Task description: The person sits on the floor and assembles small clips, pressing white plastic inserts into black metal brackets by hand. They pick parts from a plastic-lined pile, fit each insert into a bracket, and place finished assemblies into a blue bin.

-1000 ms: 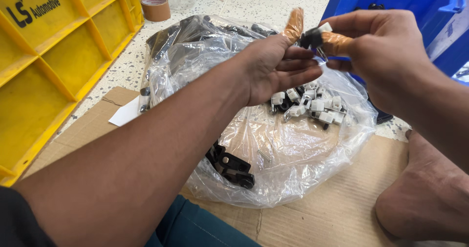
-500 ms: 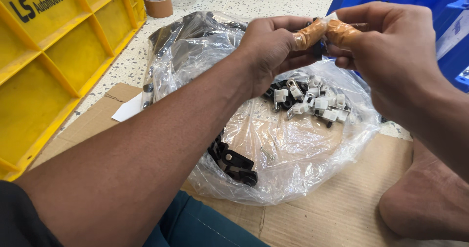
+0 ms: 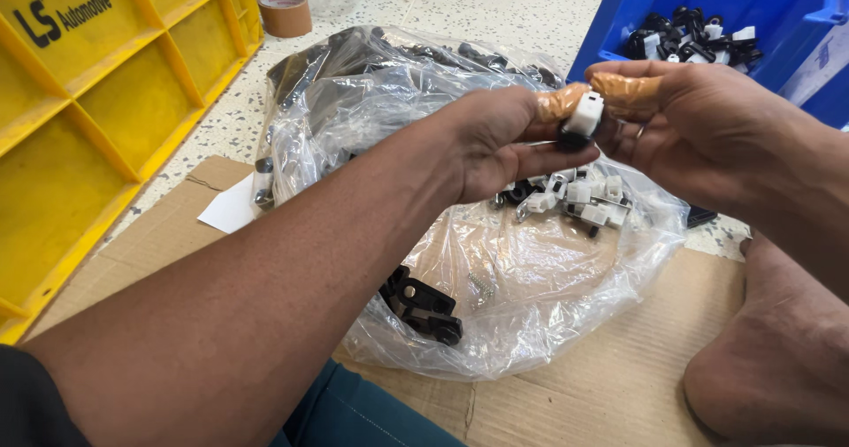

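Left hand (image 3: 495, 142) and right hand (image 3: 699, 129) raised together above clear plastic bag (image 3: 495, 323), both pinching one small white-and-black plastic clip (image 3: 584, 117) between them. Tan rubber finger cots (image 3: 630, 87) on the gripping fingertips. Clip held mid-air, over the bag's right half. Heap of loose white and black clips (image 3: 579, 197) inside bag, just below hands. Black bracket pieces (image 3: 423, 304) in bag near front edge. Bag resting on flat cardboard sheet (image 3: 601, 394) on speckled floor (image 3: 504, 9). Yellow divided crate (image 3: 97, 120) far left. Blue bin (image 3: 637, 14) upper right, holding more clips. Brown tape roll (image 3: 285, 13) beyond crate. Bare foot (image 3: 778, 359) at lower right on cardboard.
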